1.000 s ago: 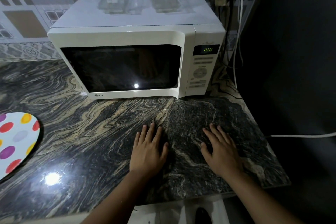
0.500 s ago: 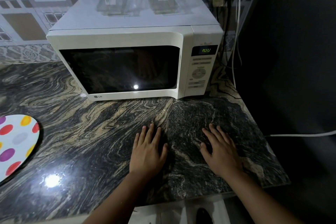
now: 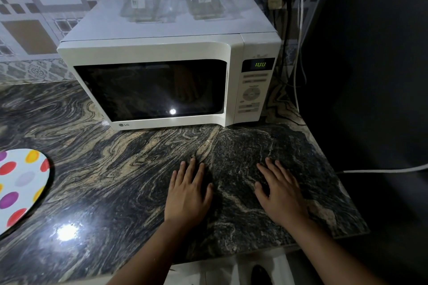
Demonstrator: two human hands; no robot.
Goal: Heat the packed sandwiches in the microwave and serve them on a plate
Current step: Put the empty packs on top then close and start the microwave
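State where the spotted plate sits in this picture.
In the head view, the spotted plate lies on the countertop at the far left edge, left of the left hand and in front of the microwave.

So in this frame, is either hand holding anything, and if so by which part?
Nothing is held. The left hand and right hand lie flat, fingers straight, on the marble countertop in front of the closed microwave.

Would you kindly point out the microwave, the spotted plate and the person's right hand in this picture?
microwave [image 3: 150, 90], head view, on the dark door window.
spotted plate [image 3: 20, 183], head view, on its dotted face near the left edge.
right hand [image 3: 281, 194], head view, on the back of the hand.
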